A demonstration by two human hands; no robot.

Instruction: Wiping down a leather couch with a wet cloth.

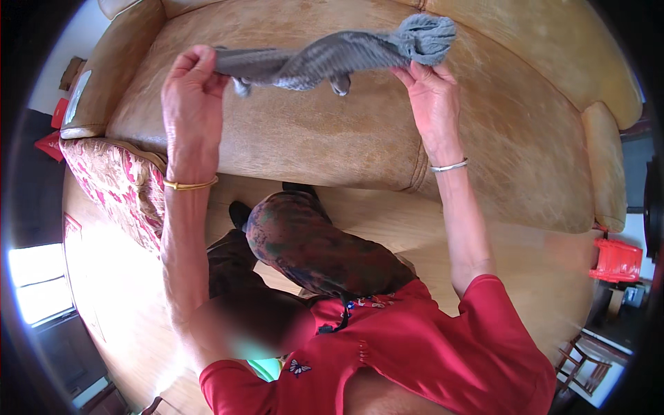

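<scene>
A twisted length of grey ribbed cloth (311,61) is stretched between my hands, held up over the sofa seat. Its exact kind I cannot make out. My left hand (194,83) pinches the narrow end between thumb and fingers. At the other end, my right hand (430,90) grips just below a bunched, lighter grey knot of the cloth (427,40). Two small folds hang down from the middle part. Both arms reach forward, raised off the seat.
A worn tan leather sofa (297,131) spans the far side. A red-and-cream patterned fabric (124,180) lies by its left arm. On the right stand a red plastic stool (615,261) and a wooden chair (581,366). Wooden floor (526,277) lies around my legs.
</scene>
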